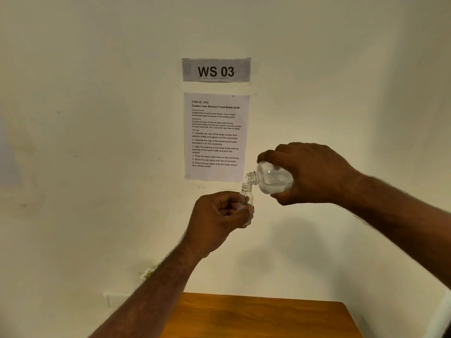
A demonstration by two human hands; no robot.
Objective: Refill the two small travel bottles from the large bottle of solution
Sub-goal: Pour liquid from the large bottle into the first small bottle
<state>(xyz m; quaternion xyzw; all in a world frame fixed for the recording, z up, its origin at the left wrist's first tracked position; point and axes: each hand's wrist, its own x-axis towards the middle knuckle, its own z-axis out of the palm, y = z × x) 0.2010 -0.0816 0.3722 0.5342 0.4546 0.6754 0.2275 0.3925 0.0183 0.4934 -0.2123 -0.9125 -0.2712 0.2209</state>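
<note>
Both forearms are reaching up and forward from the lower edge of the view, meeting in front of a pale wall (97, 142). The left hand (219, 219) is curling its fingers and thumb around the small travel bottle (246, 203), knuckles facing the camera, holding it clear of the wooden table (263, 318) that is showing at 6 o'clock. The right hand (314, 174) is wrapping over the top and far side of the large bottle (271, 179), thumb underneath, fingers arching above, with the wrist raised and the forearm running off toward 4 o'clock.

The small travel bottle is standing upright, long axis running 12 to 6 o'clock, open neck uppermost and uncapped; whether any liquid is lying inside it is hard to judge, since the fingers are covering much of its body. The large bottle is lying tilted nearly on its side, long axis running roughly 3 to 9 o'clock, with its uncapped threaded neck pointing toward 9 o'clock and dipping slightly. Clear liquid is pooling along its lower wall. Its mouth is sitting just above and touching, or nearly touching, the rim of the smaller bottle, at about 1 o'clock from the left hand.

On the wall at 12 o'clock a sign (216, 70) is reading "WS 03", and directly beneath it a printed instruction sheet (216, 135) is hanging.
</note>
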